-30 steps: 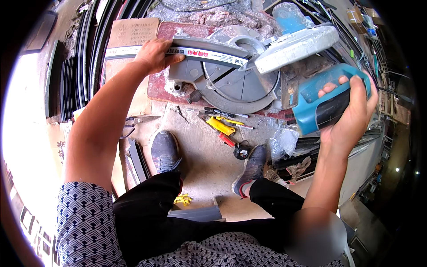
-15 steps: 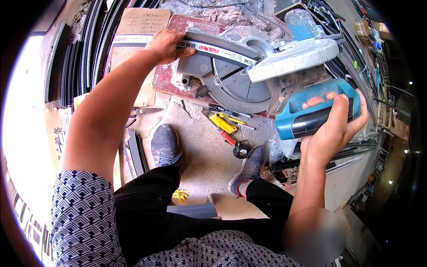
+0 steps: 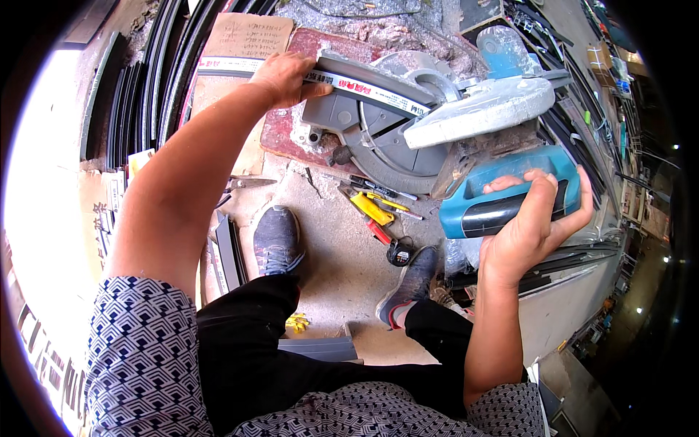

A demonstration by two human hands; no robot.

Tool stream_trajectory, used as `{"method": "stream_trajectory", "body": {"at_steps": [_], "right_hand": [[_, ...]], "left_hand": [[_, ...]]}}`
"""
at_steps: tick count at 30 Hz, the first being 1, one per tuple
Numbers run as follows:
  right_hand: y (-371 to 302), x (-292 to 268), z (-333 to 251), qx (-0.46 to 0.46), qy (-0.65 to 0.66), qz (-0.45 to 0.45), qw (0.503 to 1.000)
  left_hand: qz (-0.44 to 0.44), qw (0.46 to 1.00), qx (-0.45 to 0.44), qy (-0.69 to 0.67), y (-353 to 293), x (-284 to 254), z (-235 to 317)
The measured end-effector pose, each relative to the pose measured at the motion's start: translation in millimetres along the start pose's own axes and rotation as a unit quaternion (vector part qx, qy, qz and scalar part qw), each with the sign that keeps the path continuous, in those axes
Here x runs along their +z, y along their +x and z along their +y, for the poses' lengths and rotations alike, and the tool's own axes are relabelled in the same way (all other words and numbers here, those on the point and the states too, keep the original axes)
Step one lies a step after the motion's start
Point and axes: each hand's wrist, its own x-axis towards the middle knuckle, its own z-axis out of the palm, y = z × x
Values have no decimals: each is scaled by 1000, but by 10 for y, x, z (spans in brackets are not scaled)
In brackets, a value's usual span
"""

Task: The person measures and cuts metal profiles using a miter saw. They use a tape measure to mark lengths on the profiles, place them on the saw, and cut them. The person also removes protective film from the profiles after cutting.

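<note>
My left hand (image 3: 287, 79) is closed round a long narrow strip (image 3: 371, 93) with a white printed face and dark edges. The hand presses it along the back fence of a mitre saw (image 3: 378, 149), left of the blade. My right hand (image 3: 526, 227) wraps round the saw's teal and black handle (image 3: 457, 213), fingers passing through its loop. Dusty and pale, the round blade guard (image 3: 480, 113) hangs over the strip's right end, hiding the blade and whatever lies below it.
On the floor before the saw lie a yellow utility knife (image 3: 371, 209), pens (image 3: 386, 200), a tape measure (image 3: 400, 253) and scissors (image 3: 251, 183). Dark strips (image 3: 135, 109) stand at the left. Written-on cardboard (image 3: 244, 36) lies behind my left hand. My shoes (image 3: 277, 237) flank the tools.
The saw's handle and guard, with my right hand, have come slightly left and nearer relative to the base. My left hand keeps its hold on the strip. The whole view has shifted a little.
</note>
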Motion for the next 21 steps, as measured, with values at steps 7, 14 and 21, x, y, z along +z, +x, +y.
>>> {"method": "stream_trajectory", "body": {"at_steps": [7,14,21], "right_hand": [[-50,20,54,-10,7,0,1000],[-87,45,102,-13,21,11,1000],[-107,62,135,-24,34,10,999]], "left_hand": [[-35,999,-20,12,4,-71,61],[-39,999,-22,20,1,-90,73],[13,1000,3,10,21,57,-18]]}}
